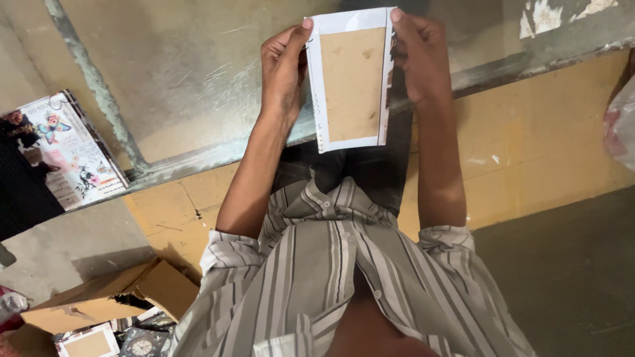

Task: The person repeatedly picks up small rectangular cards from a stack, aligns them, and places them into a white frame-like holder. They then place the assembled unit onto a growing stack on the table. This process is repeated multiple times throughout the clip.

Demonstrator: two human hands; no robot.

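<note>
Both hands are up in front, gripping one notebook cover (350,82) between them. The left hand (283,73) clamps the left edge, thumb tip pressed at the top corner; the right hand (418,59) pinches the right edge, a fingertip on the upper right corner. The cover is a white-bordered card with a plain brown panel in the middle and a row of small punched holes down its left side. It is held upright, face toward the camera, above a scuffed grey metal worktable (185,73) and clear of its surface.

Moving outward: the forearms run down to rolled sleeves of a grey and white striped shirt (331,277), open at the front. Far left on the table lies a stack of printed notebooks (69,152), the top one decorated with a butterfly and flowers. Down in the lower left corner, an open cardboard box (112,297) sits on the floor, holding more brown-panelled covers and a clock-patterned one (140,345). A yellow wall panel (529,152) runs below the table edge.
</note>
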